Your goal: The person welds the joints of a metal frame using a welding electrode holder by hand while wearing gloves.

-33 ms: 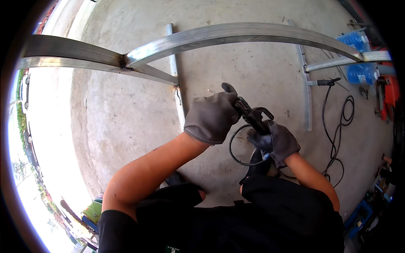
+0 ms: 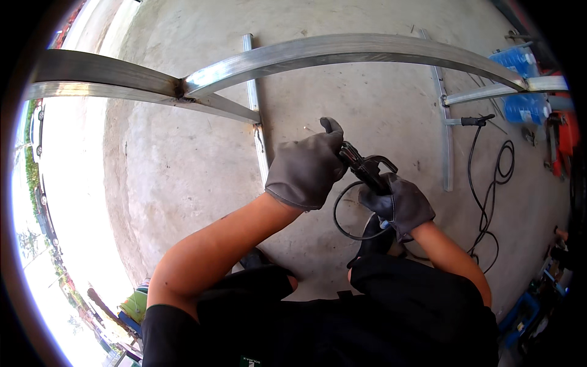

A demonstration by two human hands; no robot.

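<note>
In my right hand [image 2: 400, 208], gloved in dark grey, the handle of a black welding electrode holder [image 2: 367, 171] is gripped, its lever standing up on the right side. My left hand [image 2: 306, 168], in a matching glove, is closed at the holder's jaw end, one finger sticking up. The pale tip of a thin welding rod [image 2: 309, 129] shows just beyond the left glove; the glove covers the rest. A black cable [image 2: 336, 214] loops below the holder between my hands. Both hands are above the floor, in front of my knees.
A welded frame of square metal tube [image 2: 342, 49] spans the far side, its legs reaching toward me. A black clamp [image 2: 474, 120] grips a stub at right, its cable [image 2: 489, 202] coiled on the concrete. Blue plastic bottles [image 2: 526, 107] and red equipment [image 2: 565, 134] stand far right.
The rod's tip and my left hand have shifted very slightly. My right hand keeps its hold on the electrode holder.
</note>
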